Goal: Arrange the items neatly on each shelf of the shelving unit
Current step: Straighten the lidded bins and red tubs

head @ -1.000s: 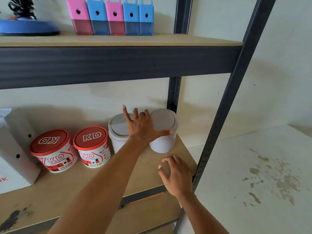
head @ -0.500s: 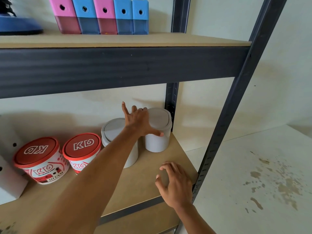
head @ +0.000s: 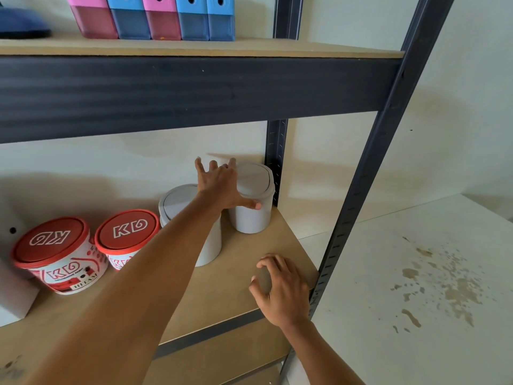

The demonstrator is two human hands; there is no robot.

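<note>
Two white lidded bins stand at the right end of the middle shelf (head: 238, 276). The right bin (head: 254, 220) is close to the back corner post. My left hand (head: 222, 184) lies over its lid, fingers spread and thumb pressed across its front. The left bin (head: 177, 201) stands nearer the front, partly hidden by my forearm. Two red-lidded "KD" tubs (head: 55, 245) (head: 126, 230) stand side by side to the left of the bins. My right hand (head: 283, 290) hovers over the shelf's front right corner, fingers curled, holding nothing.
Pink and blue file boxes (head: 155, 18) line the upper shelf beside a blue object (head: 22, 26). A white box (head: 14, 290) stands at the far left of the middle shelf. A dark front post (head: 361, 190) borders the right. A stained white floor (head: 416, 273) lies beyond it.
My left hand has slid the right white bin back toward the corner post, behind the line of the other bin. My right hand has stayed near the front corner.
</note>
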